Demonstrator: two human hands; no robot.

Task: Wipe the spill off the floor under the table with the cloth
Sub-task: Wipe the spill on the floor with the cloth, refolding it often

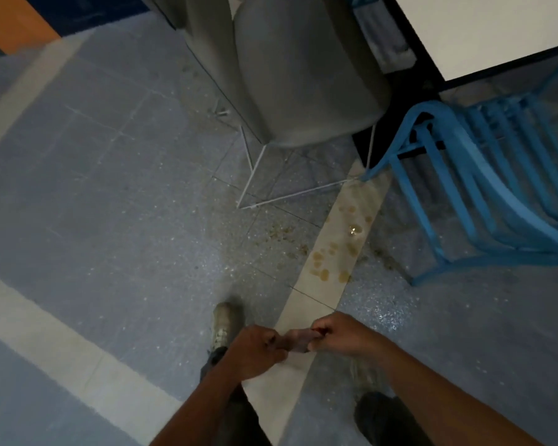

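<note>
Brownish drops and puddles of a spill [339, 249] lie on a pale floor strip and the speckled blue tiles beside it, between the two chairs. Low in the view my left hand [255, 350] and my right hand [342, 336] are close together, both pinching a small reddish-brown cloth [298, 341] stretched between them. Most of the cloth is hidden by my fingers. The hands are above the floor, nearer to me than the spill. A white table top [484, 30] shows at the upper right.
A grey shell chair [306, 75] on thin white wire legs stands just beyond the spill. A blue slatted chair [484, 188] stands to the right of it. My shoes [224, 323] and dark trouser legs are below my hands.
</note>
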